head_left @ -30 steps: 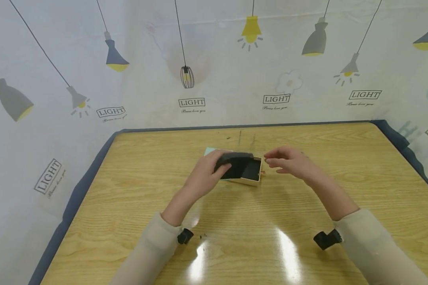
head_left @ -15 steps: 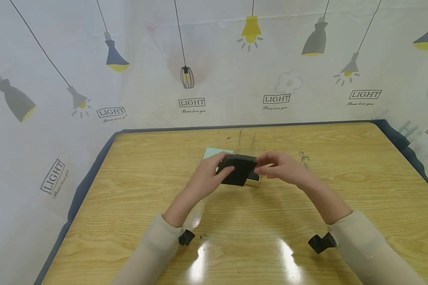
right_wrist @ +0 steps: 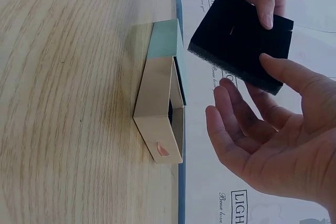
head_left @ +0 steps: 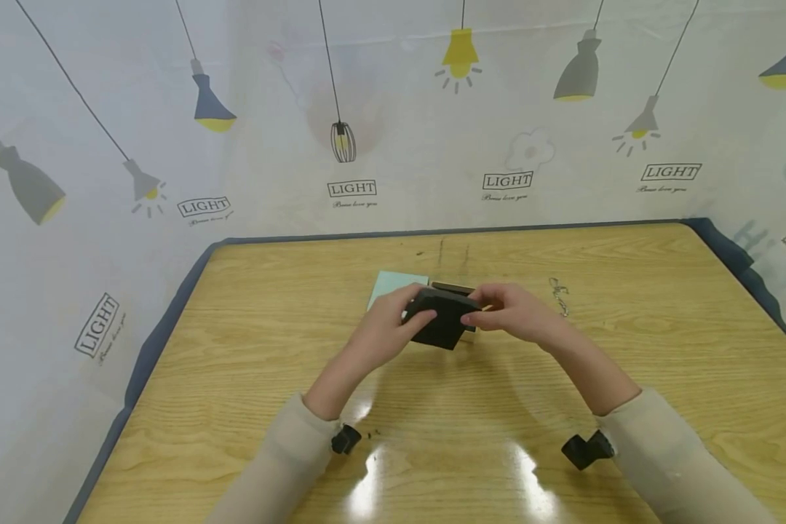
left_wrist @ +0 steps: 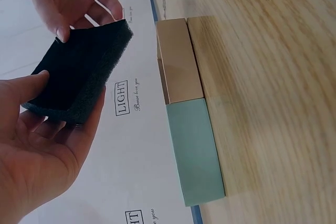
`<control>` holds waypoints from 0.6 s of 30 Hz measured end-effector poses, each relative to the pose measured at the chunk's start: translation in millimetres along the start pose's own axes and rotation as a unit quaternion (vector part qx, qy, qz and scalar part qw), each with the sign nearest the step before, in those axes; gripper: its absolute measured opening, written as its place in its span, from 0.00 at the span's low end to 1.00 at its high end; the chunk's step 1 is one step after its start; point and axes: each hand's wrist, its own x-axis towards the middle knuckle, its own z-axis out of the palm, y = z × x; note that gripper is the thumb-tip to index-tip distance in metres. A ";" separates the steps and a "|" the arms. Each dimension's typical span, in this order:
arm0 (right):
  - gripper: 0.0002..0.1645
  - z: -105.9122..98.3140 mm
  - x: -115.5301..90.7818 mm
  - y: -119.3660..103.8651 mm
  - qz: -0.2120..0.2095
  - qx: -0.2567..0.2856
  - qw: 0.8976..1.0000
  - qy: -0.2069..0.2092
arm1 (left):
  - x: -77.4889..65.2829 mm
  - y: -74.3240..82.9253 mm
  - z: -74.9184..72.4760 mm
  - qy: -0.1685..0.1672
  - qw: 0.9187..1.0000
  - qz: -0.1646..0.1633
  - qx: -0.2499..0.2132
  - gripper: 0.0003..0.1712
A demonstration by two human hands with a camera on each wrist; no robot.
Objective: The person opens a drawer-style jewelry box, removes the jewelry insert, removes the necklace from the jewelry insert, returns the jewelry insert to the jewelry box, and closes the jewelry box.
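A black foam pad (head_left: 440, 324) is held tilted above the table between both hands. My left hand (head_left: 389, 316) grips its left end, thumb on the face and fingers behind. My right hand (head_left: 517, 313) pinches the other end between thumb and fingers; its remaining fingers stand off the foam in the right wrist view. Slits show in the pad's face (right_wrist: 236, 35). Behind and below it lies a box with a mint-green sleeve (left_wrist: 194, 150) and a beige drawer (right_wrist: 155, 87) pulled partly out. A pink ribbon tab (right_wrist: 162, 149) sits on the drawer's front.
A thin silvery chain (head_left: 559, 297) lies on the wooden table (head_left: 236, 378) to the right of the box. A white cloth printed with lamps (head_left: 406, 145) hangs behind the table. Small dark specks (head_left: 371, 434) lie near the left sleeve.
The foam pad has come away from the drawer and moved slightly toward me. My right hand has moved left and taken hold of the pad's right end, uncovering the chain.
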 end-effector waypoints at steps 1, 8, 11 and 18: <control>0.16 -0.1 0.1 0.2 -0.001 0.001 1.000 0.002 | 0.1 -0.2 0.3 -0.001 1.000 0.000 -0.002 0.17; 0.15 -0.8 0.7 1.1 -0.010 0.005 1.000 0.012 | 1.0 -1.1 1.0 -0.001 1.000 -0.001 -0.006 0.17; 0.15 -1.7 0.2 1.5 -0.010 0.007 1.000 0.017 | 1.4 -1.4 0.9 -0.002 1.000 -0.004 -0.009 0.17; 0.15 -3.9 -1.2 1.4 -0.007 0.012 0.999 0.030 | 2.1 -1.8 0.8 -0.002 1.000 -0.003 -0.019 0.17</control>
